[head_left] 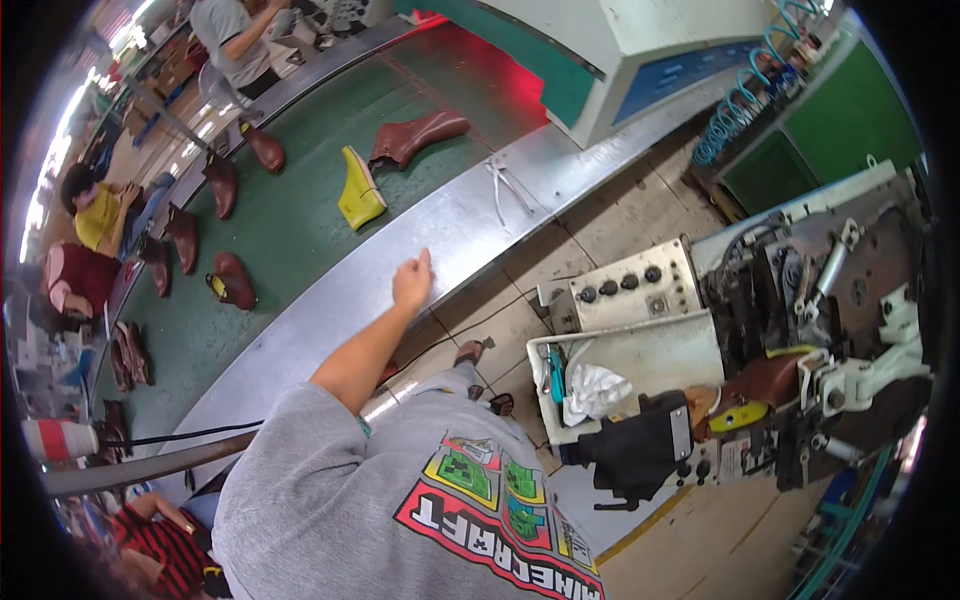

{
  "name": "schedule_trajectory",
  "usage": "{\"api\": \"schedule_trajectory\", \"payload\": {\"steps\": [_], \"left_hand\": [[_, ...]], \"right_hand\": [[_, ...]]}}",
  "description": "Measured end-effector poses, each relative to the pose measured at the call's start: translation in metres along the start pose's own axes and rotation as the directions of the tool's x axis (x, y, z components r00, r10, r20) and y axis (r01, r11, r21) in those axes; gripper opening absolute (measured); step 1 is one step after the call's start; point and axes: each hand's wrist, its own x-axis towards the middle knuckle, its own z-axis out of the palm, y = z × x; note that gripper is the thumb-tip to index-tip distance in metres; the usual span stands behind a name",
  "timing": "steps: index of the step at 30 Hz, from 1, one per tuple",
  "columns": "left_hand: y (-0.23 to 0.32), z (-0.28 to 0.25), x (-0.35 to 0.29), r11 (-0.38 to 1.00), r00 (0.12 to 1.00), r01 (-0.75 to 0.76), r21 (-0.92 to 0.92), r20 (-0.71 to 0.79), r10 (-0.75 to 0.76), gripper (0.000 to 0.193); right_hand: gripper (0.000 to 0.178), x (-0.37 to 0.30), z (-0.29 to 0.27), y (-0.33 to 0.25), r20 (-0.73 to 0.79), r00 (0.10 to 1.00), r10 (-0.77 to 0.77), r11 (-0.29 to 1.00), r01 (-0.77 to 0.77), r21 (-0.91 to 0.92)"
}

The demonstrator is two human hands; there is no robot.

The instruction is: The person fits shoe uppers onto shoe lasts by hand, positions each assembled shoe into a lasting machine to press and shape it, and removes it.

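My left hand (412, 282) is over the bare metal edge (355, 300) of a long green conveyor belt. One finger points away, the others look loosely bent, and nothing shows in the hand. Farther along the edge lies a pair of metal pliers (506, 192), apart from the hand. Beyond on the belt, a yellow shoe last (360, 190) stands next to a brown leather boot upper (415, 138). My right hand is out of view.
Several brown boots, one a boot with yellow inside (231, 280), stand on the belt (300, 215). At right, a machine (840, 370) holds a brown boot (757, 385) beside a white tray (650, 345). A large housing (650, 30) spans the belt. Co-workers sit beyond, including a person in yellow (98, 225).
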Motion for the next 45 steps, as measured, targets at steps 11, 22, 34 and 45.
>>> {"api": "schedule_trajectory", "payload": {"steps": [11, 22, 34, 45], "left_hand": [[0.08, -0.067, 0.288, 0.896, 0.973, 0.231, 0.38, -0.118, -0.201, 0.109], [0.082, -0.136, 0.283, 0.835, 0.879, 0.389, -0.389, 0.427, -0.211, 0.079], [0.132, -0.3, 0.076, 0.134, 0.634, 0.405, -0.905, 0.383, 0.671, 0.093], [0.161, -0.241, -0.016, 0.389, 0.901, 0.122, -0.913, 0.266, 0.342, 0.031]], "right_hand": [[0.044, -0.133, 0.109, -0.123, 0.07, 0.917, -0.393, 0.749, 0.363, -0.555], [0.036, -0.296, 0.337, -0.338, 0.696, 0.477, -0.536, 0.471, 0.854, -0.222], [0.05, -0.469, 0.426, -0.38, 0.836, -0.167, -0.523, 0.326, 0.867, 0.378], [0.073, -0.362, 0.362, -0.344, 0.79, -0.253, -0.558, -0.208, 0.965, 0.161]]}}
